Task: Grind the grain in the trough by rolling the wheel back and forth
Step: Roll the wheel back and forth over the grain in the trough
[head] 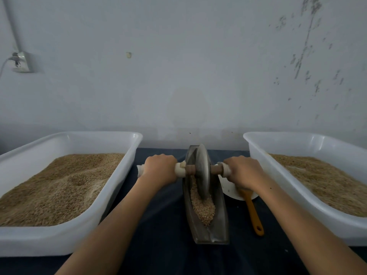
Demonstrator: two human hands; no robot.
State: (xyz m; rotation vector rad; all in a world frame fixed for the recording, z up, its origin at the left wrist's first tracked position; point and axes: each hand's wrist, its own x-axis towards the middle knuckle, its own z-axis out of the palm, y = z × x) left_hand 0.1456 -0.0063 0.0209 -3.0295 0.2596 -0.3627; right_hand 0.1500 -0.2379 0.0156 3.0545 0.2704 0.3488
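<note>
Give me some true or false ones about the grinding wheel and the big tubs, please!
1. Both hands, left and right, grip the wheel's handle. True.
2. The wheel sits at the near end of the trough. False: it is toward the far end.
3. Both white tubs hold grain. True.
4. The orange-handled tool lies left of the trough. False: it lies on the right.
</note>
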